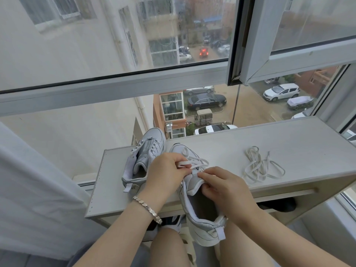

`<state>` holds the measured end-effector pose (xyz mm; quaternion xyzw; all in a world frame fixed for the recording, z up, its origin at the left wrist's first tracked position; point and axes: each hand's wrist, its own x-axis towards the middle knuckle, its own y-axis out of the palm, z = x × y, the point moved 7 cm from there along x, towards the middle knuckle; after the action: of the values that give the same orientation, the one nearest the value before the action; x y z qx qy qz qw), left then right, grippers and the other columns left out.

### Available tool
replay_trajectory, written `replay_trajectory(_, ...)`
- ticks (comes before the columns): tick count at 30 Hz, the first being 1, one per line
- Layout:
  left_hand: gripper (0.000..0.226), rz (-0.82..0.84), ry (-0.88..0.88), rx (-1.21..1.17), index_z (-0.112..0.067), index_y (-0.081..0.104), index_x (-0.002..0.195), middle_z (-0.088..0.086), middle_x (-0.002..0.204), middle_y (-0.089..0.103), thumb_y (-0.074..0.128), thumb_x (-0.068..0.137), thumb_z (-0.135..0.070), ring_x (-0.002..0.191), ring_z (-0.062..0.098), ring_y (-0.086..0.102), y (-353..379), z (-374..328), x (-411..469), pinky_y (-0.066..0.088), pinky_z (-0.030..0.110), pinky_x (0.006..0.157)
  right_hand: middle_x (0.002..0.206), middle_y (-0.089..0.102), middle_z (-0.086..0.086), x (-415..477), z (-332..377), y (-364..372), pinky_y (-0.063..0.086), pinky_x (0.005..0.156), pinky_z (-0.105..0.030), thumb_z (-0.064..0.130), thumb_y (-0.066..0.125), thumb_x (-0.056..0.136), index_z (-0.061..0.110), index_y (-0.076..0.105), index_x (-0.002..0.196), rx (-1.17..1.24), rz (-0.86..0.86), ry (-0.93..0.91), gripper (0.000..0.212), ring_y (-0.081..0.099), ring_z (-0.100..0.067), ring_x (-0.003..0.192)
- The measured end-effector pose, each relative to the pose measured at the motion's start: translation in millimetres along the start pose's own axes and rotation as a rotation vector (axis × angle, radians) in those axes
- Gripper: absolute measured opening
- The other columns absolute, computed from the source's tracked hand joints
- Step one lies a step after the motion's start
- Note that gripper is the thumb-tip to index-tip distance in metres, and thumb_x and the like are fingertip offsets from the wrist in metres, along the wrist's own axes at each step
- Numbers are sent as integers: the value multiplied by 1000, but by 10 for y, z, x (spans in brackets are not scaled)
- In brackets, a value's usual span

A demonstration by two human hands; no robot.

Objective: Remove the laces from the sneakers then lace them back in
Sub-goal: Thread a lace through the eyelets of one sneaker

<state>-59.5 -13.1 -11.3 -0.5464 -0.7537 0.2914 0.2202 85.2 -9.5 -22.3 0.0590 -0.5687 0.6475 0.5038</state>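
A white sneaker [200, 218] rests on my lap and against the shelf edge, heel toward me, with its white lace [198, 162] still threaded near the toe. My left hand [165, 174] pinches a loop of that lace above the eyelets. My right hand [223, 187] grips the sneaker's tongue and collar. A second white sneaker [143, 157] without a lace stands on the shelf to the left. A loose white lace [260, 166] lies in a tangle on the shelf at the right.
The pale wooden shelf [289, 143] runs along a large window [115, 45] over a street with parked cars. An opened window sash [289, 54] hangs above right. A white curtain [28, 189] is at my left. A dark object [277, 205] sits under the shelf.
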Motion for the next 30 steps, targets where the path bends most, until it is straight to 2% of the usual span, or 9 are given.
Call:
replay_trajectory(5, 9, 67, 27, -65, -21, 73, 81, -7, 76, 68, 71, 78, -13, 75, 9, 63, 20, 4, -2, 49, 21, 73, 85, 69, 2, -3, -24, 12, 52, 50, -23, 22, 49, 78, 12, 74, 89, 11, 9, 24, 29, 65, -15, 68)
replay_trajectory(10, 17, 174, 31, -127, -29, 72, 84, -10, 89, 69, 68, 81, -12, 85, 12, 64, -16, 99, 19, 51, 26, 81, 85, 69, 3, 9, -13, -4, 52, 50, -23, 21, 49, 77, 12, 74, 88, 25, 13, 32, 29, 65, -14, 69)
replay_trajectory(12, 11, 131, 97, -18, -22, 73, 85, -14, 88, 60, 69, 81, -13, 80, 6, 57, -59, 77, 25, 45, 21, 75, 84, 69, 3, 18, -2, -1, 52, 51, -22, 21, 49, 77, 12, 74, 87, 31, 21, 35, 28, 65, -14, 70)
replay_trajectory(14, 5, 101, 163, 113, -18, 72, 84, -12, 84, 54, 68, 81, -18, 79, 8, 54, -78, 26, 17, 45, 27, 75, 85, 69, 3, 18, -12, 1, 52, 51, -22, 20, 49, 76, 12, 74, 87, 41, 28, 48, 28, 65, -14, 70)
replay_trajectory(16, 7, 107, 200, 238, -20, 70, 84, -9, 85, 53, 64, 85, -24, 84, 13, 54, -70, -32, 8, 46, 34, 80, 85, 69, 3, 11, -30, 0, 52, 51, -23, 20, 49, 76, 13, 74, 88, 49, 36, 61, 28, 65, -14, 70)
replay_trajectory(20, 16, 154, 240, 470, -22, 66, 95, -4, 99, 55, 53, 90, -29, 97, 15, 51, 22, -151, 33, 44, 31, 79, 85, 69, 1, 18, -16, -4, 53, 51, -25, 19, 49, 76, 12, 73, 88, 47, 46, 53, 28, 66, -16, 69)
replay_trajectory(22, 17, 163, 222, 504, -21, 66, 95, -3, 100, 54, 51, 91, -29, 98, 17, 51, 75, -174, 52, 45, 33, 80, 84, 69, 1, 29, 0, 2, 53, 51, -25, 20, 49, 76, 12, 73, 88, 31, 54, 38, 28, 66, -17, 68)
replay_trajectory(26, 17, 125, 117, 336, -14, 71, 88, 4, 92, 63, 58, 87, -23, 89, 20, 57, 78, -154, 64, 48, 35, 79, 83, 69, 1, 14, -17, -17, 52, 51, -23, 20, 49, 76, 11, 74, 87, 35, 42, 55, 28, 65, -16, 67)
replay_trajectory(30, 29, 135, 50, 135, -5, 68, 74, 10, 68, 58, 60, 86, -30, 60, 15, 48, 17, -125, -59, 37, 23, 57, 82, 68, 3, 14, -27, -25, 50, 47, -21, 21, 50, 75, 14, 74, 86, 41, 48, 82, 27, 63, -14, 63)
